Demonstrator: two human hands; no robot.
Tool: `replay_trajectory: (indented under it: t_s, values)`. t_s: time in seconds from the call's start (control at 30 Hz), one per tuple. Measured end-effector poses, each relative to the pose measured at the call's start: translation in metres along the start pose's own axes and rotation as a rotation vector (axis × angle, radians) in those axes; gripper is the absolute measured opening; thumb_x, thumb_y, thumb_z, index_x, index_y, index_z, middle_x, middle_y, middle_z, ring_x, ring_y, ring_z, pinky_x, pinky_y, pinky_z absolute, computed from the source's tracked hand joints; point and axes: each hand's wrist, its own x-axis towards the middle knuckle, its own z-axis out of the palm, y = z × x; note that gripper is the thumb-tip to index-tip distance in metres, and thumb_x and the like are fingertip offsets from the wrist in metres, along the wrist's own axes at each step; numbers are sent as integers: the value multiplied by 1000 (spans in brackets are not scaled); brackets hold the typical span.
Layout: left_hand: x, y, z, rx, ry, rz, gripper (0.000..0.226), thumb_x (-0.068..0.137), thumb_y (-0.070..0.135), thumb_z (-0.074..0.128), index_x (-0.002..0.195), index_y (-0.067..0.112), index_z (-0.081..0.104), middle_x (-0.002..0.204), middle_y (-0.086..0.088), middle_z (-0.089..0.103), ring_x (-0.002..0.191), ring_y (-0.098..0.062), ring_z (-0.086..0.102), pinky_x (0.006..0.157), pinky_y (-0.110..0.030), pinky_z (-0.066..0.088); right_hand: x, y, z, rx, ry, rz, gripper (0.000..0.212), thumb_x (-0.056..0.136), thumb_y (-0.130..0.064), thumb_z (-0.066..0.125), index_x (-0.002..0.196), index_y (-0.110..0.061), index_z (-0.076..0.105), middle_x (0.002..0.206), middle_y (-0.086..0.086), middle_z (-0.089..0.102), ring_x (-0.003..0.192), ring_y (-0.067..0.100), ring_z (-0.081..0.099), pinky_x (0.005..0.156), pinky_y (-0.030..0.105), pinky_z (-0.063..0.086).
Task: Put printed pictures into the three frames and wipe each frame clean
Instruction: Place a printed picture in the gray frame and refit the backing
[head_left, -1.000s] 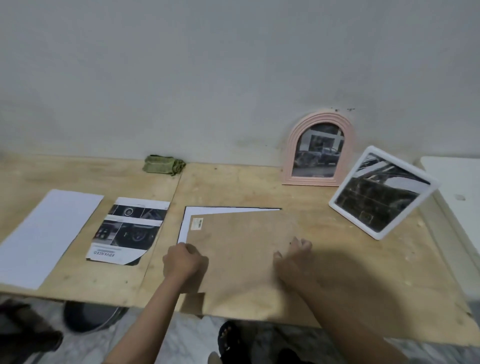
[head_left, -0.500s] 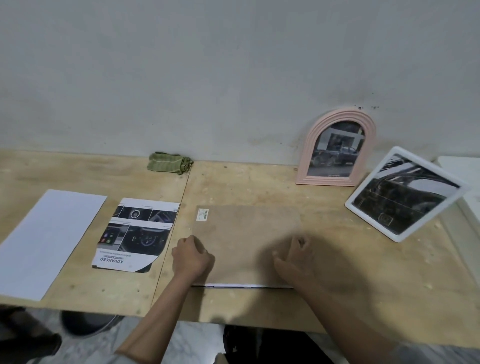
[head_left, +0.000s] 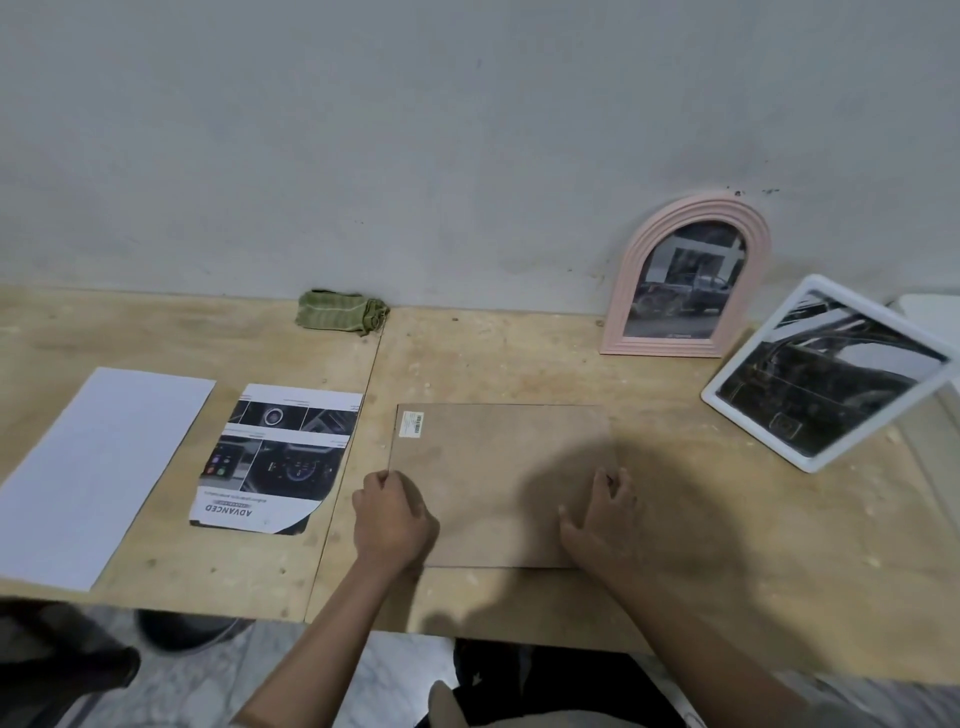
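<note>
Fingers of the left hand (head_left: 392, 519) are curled over the left edge of the backing board (head_left: 501, 483), thumb side up near the edge, so it looks like a pinch on that edge. Fingers of the right hand (head_left: 602, 522) are bent and pressing down on the board's near right part, close to its right edge; can't tell if they hook round the edge or just push on top.

The board lies flat on the counter (head_left: 727, 545), back side up with a little barcode sticker (head_left: 413, 423) in its far left corner. Its long axis runs left to right, straight across in front of the person, and the hands sit at opposite ends of that axis on the near half. So neither hand is really nearer; it's a two-handed job, one hand per short edge. I'd guess this is the third frame with the backing being seated, though no frame rim or picture shows under the board from here.

The other two look loaded already: pink arched frame (head_left: 685, 275) leaning on the wall, white frame (head_left: 826, 374) propped at a tilt on the right, both well apart from the board.

Green cloth (head_left: 340, 312) sits bunched at the wall, far left of the board, nearer the left hand. A brochure (head_left: 278, 457) lies just left of the board, a blank sheet (head_left: 98, 473) further left.

My read: flip it about the long axis next, then wipe.
</note>
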Motion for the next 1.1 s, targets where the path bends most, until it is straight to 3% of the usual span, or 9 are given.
replay_trajectory:
  t_s: [0.2, 0.3, 0.37, 0.43, 0.53, 0.77, 1.1]
  values:
    - [3, -6, -3, 151, -54, 110, 36, 89, 30, 54, 118, 9, 52, 135, -9, 36, 123, -28, 36, 88, -38, 45, 2, 0, 4, -46, 21, -18, 78, 86, -46, 53, 147, -10, 20, 153, 18, 7, 136, 35, 17, 112, 38, 17]
    - [8, -9, -7, 213, -108, 163, 48, 88, 41, 57, 124, 10, 48, 142, -8, 30, 128, -28, 31, 94, -40, 44, 8, 2, -1, -102, -30, -66, 83, 86, -48, 53, 149, -10, 14, 154, 18, 1, 141, 35, 10, 115, 41, 13]
    - [14, -16, -8, 244, -151, 216, 75, 82, 53, 62, 136, 9, 37, 152, -10, 20, 135, -29, 25, 103, -42, 39, 13, 6, -7, -155, -123, -123, 93, 83, -54, 56, 150, -14, 6, 155, 18, -8, 143, 35, 2, 116, 44, 11]
    - [19, -24, -10, 280, -263, 274, 112, 72, 65, 66, 150, 5, 11, 160, -10, -2, 144, -30, 11, 114, -45, 25, 20, 12, -14, -222, -242, -201, 111, 75, -61, 62, 150, -17, -6, 153, 18, -21, 144, 33, -10, 115, 46, 6]
    - [25, -32, -13, 357, -384, 325, 140, 61, 70, 71, 149, 7, -18, 157, -5, -27, 148, -24, -9, 117, -50, 7, 28, 23, -23, -330, -392, -292, 131, 65, -63, 71, 146, -21, -22, 148, 15, -37, 141, 30, -23, 114, 49, -2]
    - [26, -34, -16, 354, -401, 369, 136, 67, 58, 75, 148, 6, -21, 154, -4, -33, 148, -18, -10, 117, -48, 1, 33, 30, -27, -365, -352, -374, 134, 57, -62, 75, 148, -25, -16, 150, 12, -35, 143, 27, -16, 114, 48, -2]
    - [25, -25, -12, 533, -363, 362, 130, 69, 58, 73, 149, 5, -14, 154, -14, -31, 148, -25, -6, 117, -51, 4, 32, 22, -25, -422, -292, -364, 132, 58, -61, 76, 149, -24, -12, 152, 16, -27, 144, 30, -11, 116, 45, 1]
